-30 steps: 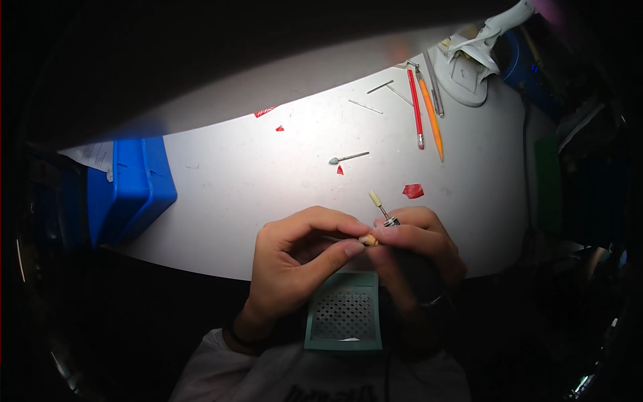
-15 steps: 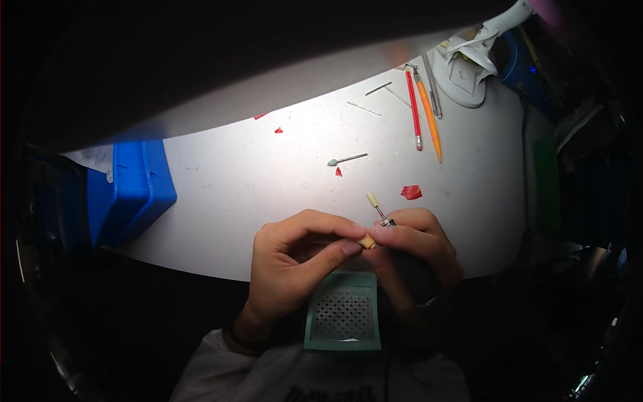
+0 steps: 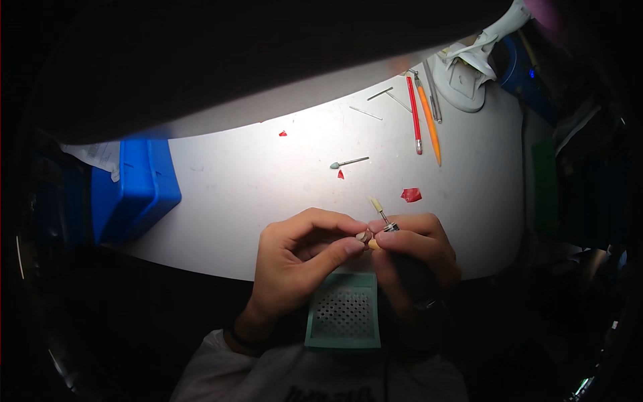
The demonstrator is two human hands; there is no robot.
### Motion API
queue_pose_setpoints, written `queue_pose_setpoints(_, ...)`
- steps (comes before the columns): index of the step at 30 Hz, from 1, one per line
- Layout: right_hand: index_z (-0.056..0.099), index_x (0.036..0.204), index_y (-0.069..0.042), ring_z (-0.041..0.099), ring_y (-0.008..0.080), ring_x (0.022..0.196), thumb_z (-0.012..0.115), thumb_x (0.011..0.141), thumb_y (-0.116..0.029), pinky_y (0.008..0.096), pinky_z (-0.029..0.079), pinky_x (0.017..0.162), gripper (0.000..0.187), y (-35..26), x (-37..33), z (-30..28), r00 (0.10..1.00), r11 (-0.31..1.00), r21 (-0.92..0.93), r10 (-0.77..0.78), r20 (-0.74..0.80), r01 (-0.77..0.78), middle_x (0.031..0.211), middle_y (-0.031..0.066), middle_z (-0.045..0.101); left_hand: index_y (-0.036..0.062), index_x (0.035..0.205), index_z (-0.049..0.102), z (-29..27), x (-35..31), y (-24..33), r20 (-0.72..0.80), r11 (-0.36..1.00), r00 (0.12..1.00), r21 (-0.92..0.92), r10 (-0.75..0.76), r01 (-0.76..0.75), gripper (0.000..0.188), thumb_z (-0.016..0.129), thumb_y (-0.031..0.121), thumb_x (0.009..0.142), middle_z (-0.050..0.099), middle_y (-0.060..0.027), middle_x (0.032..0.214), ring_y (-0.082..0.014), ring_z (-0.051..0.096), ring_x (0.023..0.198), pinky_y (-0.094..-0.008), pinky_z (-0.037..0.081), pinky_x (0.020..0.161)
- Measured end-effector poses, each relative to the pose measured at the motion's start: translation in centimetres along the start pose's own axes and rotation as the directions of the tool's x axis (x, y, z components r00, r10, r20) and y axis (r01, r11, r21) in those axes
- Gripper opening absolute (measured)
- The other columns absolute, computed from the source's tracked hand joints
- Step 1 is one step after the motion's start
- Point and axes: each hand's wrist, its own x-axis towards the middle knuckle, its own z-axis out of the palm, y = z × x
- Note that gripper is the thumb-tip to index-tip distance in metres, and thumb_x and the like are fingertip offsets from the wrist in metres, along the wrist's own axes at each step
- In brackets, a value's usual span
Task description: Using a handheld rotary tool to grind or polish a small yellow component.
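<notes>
My left hand (image 3: 295, 251) pinches a small piece (image 3: 363, 236) between thumb and forefinger; its visible side looks greyish with a tan part (image 3: 374, 245) beside it, and its exact kind is unclear. Closed around a dark rotary handpiece (image 3: 416, 276) is my right hand (image 3: 422, 244). From the handpiece's metal collar a thin shank rises, tipped with a pale yellow cylindrical bit (image 3: 376, 205) that points up and away from the small piece. The fingertips of both hands meet at the piece, hiding part of it. Below them sits a green tray with a perforated grille (image 3: 345, 315).
Across the white table (image 3: 228, 194) lie a grinding point with a green tip (image 3: 335, 165), red scraps (image 3: 412, 195), thin metal rods (image 3: 380, 94), a red pencil (image 3: 414, 117) and an orange tool (image 3: 429, 127). Blue bins (image 3: 144, 187) stand left; a white lamp base (image 3: 462, 87) stands far right.
The small piece has been turned in my fingers, so a greyish side now shows beside the tan part. Both hands stay close together; the view has shifted slightly.
</notes>
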Motion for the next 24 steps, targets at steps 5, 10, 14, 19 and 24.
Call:
queue_pose_setpoints(5, 0.069, 0.101, -0.002, 0.073, 0.0307, 0.092, 0.069, 0.073, 0.014, 0.0347, 0.059, 0.078, 0.032, 0.4, -0.1, 0.1, 1.000, 0.979, 0.201, -0.021, -0.012, 0.023, 0.091, 0.0169, 0.066, -0.0090, 0.112, 0.068, 0.1, 0.1, -0.3, -0.086, 0.999, 0.996, 0.022, 0.033, -0.031, 0.017, 0.066, -0.007, 0.095, 0.072, -0.0155, 0.106, -0.0181, 0.070, 0.101, -0.0286, 0.057, 0.090)
queue_pose_setpoints(10, 0.069, 0.100, -0.001, 0.073, 0.0324, 0.094, 0.069, 0.071, 0.015, 0.0361, 0.059, 0.079, 0.034, 0.4, -0.1, -0.2, 0.998, 0.982, 0.185, -0.039, 0.049, 0.029, 0.089, 0.0161, 0.065, -0.0082, 0.109, 0.070, 0.0, 0.1, -0.4, -0.096, 0.992, 0.990, 0.084, 0.098, -0.091, 0.016, 0.066, -0.010, 0.094, 0.072, -0.0146, 0.103, -0.0177, 0.071, 0.098, -0.0279, 0.057, 0.088)
queue_pose_setpoints(14, 0.070, 0.101, -0.001, 0.072, 0.0330, 0.096, 0.070, 0.070, 0.016, 0.0370, 0.059, 0.081, 0.035, 0.3, -0.2, -0.2, 0.998, 0.984, 0.179, -0.031, 0.060, 0.020, 0.090, 0.0152, 0.065, -0.0075, 0.107, 0.070, -0.1, 0.2, -0.7, -0.090, 0.982, 0.984, 0.125, 0.156, -0.145, 0.017, 0.065, -0.012, 0.092, 0.072, -0.0146, 0.101, -0.0178, 0.071, 0.095, -0.0276, 0.057, 0.087)
queue_pose_setpoints(19, 0.070, 0.102, -0.002, 0.072, 0.0329, 0.099, 0.072, 0.071, 0.016, 0.0375, 0.059, 0.082, 0.036, 0.1, -0.1, -0.2, 0.996, 0.984, 0.180, -0.033, 0.089, 0.017, 0.091, 0.0144, 0.065, -0.0073, 0.108, 0.070, -0.2, 0.1, -0.8, -0.089, 0.985, 0.986, 0.111, 0.141, -0.131, 0.016, 0.066, -0.012, 0.092, 0.072, -0.0148, 0.102, -0.0176, 0.071, 0.095, -0.0276, 0.057, 0.087)
queue_pose_setpoints(24, 0.071, 0.102, -0.002, 0.071, 0.0326, 0.101, 0.074, 0.071, 0.016, 0.0374, 0.059, 0.082, 0.036, 0.1, -0.1, -0.4, 0.992, 0.982, 0.188, -0.039, 0.122, 0.016, 0.092, 0.0138, 0.065, -0.0073, 0.107, 0.070, -0.3, 0.1, -1.0, -0.089, 0.985, 0.985, 0.102, 0.147, -0.138, 0.016, 0.066, -0.011, 0.092, 0.073, -0.0147, 0.101, -0.0172, 0.071, 0.094, -0.0276, 0.057, 0.086)
